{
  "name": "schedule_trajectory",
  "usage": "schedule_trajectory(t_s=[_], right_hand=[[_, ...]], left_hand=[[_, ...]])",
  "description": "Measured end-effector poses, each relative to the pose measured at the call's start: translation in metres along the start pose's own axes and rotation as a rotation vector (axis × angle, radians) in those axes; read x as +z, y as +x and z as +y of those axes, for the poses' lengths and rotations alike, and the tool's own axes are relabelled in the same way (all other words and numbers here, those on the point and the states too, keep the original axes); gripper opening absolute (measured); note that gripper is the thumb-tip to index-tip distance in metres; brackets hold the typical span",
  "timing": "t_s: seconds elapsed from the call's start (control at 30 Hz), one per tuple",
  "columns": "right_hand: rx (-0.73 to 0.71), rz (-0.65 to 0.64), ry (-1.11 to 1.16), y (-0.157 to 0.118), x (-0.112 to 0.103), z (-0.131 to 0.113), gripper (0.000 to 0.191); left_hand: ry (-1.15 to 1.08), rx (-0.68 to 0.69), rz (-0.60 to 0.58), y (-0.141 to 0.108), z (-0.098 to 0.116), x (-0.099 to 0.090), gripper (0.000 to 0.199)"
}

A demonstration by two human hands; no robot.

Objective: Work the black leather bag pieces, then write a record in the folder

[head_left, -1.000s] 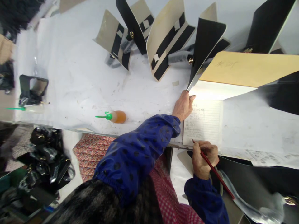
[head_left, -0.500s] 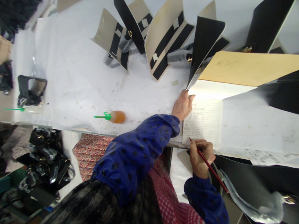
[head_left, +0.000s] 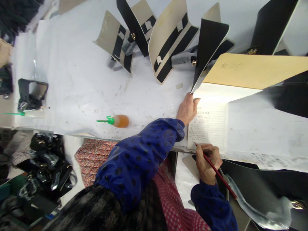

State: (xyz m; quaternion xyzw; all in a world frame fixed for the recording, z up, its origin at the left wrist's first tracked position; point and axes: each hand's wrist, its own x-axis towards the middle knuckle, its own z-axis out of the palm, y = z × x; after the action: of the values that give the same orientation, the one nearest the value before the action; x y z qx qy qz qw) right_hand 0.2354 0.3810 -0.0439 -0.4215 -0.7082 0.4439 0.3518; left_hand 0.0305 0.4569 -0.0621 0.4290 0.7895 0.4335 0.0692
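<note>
The right hand [head_left: 209, 163] grips a red pencil [head_left: 220, 176], its tip at an open notebook [head_left: 218, 125] on the counter [head_left: 149, 99]. The left hand [head_left: 187, 110] lies at the notebook's edge; whether its fingers [head_left: 196, 102] grip anything cannot be told.

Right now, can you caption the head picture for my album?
Right fingers hold a pencil at the open notebook.

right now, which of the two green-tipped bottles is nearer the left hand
The orange bottle is nearer the left hand; the other one, a pale bottle, is much farther off, near the table's left end.
</note>
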Motion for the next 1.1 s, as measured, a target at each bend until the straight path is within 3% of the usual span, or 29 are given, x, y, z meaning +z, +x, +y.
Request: schedule_trajectory(t_s=[0.23, 0.67, 1.1], right_hand=[[-0.058, -0.013, -0.064, 0.0009, 0.0011, -0.0022, 0.022], [-0.003, 0.034, -0.054, -0.0006, 0.0028, 0.003, 0.024], [-0.026, -0.009, -0.083, 0.0008, -0.0006, -0.0021, 0.021]], left_hand=[[0.0, 0.041, 0.018, -0.0007, -0.0023, 0.0011, 0.016], [0.023, 0.007, 0.01, 0.0002, 0.0037, -0.0022, 0.019], [-0.042, 0.008, 0.012, -0.0008, -0.0046, 0.0038, 0.013]])
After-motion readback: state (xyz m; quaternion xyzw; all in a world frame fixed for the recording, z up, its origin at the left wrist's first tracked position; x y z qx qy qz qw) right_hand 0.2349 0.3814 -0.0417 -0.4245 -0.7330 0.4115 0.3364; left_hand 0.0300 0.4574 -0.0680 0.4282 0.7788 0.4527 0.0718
